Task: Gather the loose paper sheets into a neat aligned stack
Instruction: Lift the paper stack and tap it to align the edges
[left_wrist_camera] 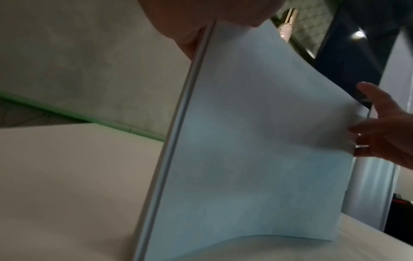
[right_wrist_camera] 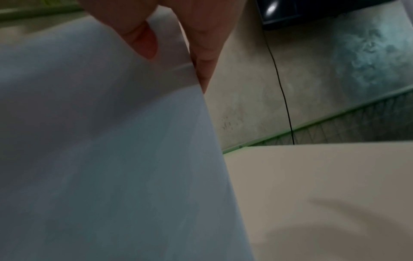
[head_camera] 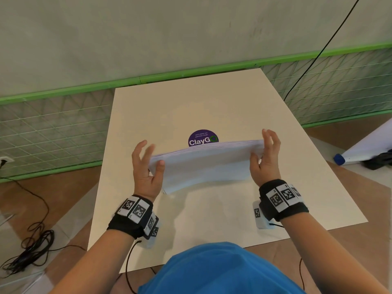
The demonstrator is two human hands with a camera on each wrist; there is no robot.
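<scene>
At frame centre, left hand and right hand clasp the paper stack upright by its sides, bottom edge on the worktop, likely to square edges.

The paper stack is plain white sheets, matt and smooth, thin enough to bow. Tabletop looks like a cream laminate, smooth with a dull sheen, and it's got a glossy purple sticker on it. Wrist bands are black cloth with matt printed marker tiles. Wall behind is rough, blotchy plaster; the fence is green-painted wire mesh. Floor's brownish with a slight shine.
</scene>
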